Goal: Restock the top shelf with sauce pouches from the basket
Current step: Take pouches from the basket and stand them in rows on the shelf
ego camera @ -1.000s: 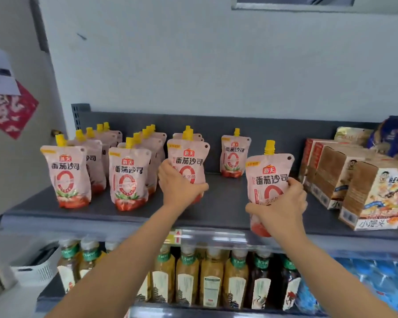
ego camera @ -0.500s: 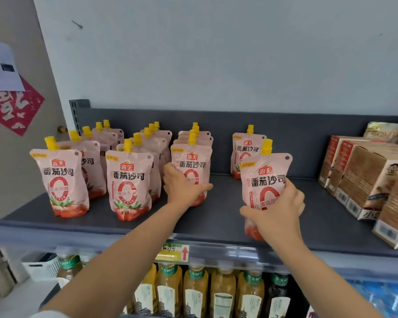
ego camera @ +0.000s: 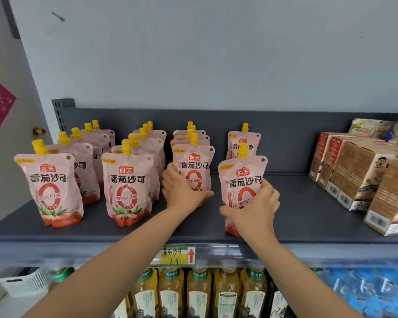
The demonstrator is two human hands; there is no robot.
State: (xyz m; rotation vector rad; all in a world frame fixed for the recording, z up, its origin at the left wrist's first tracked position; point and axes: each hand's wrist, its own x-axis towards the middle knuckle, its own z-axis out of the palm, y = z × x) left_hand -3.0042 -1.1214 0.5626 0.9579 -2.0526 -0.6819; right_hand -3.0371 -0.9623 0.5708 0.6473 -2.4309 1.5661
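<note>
Pink sauce pouches with yellow caps stand in rows on the dark grey top shelf [ego camera: 294,216]. My left hand [ego camera: 182,191] grips the front pouch of the third row [ego camera: 193,166], upright on the shelf. My right hand [ego camera: 253,207] holds another pouch [ego camera: 241,177] upright near the shelf's front edge, its base hidden behind my wrist. One more pouch [ego camera: 244,143] stands behind it. The front pouches of the first row [ego camera: 50,189] and second row [ego camera: 128,187] stand to the left. A white basket [ego camera: 25,281] shows at the lower left.
Brown cartons [ego camera: 363,177] fill the right end of the shelf, with bare shelf between them and my right hand. A yellow price tag [ego camera: 177,255] sits on the shelf's front rail. Tea bottles [ego camera: 198,292] line the shelf below.
The view has shifted lower and closer to the shelf. My right hand has brought its pouch slightly left and forward in front of the fourth-row pouch. My left hand stays on the third-row pouch.
</note>
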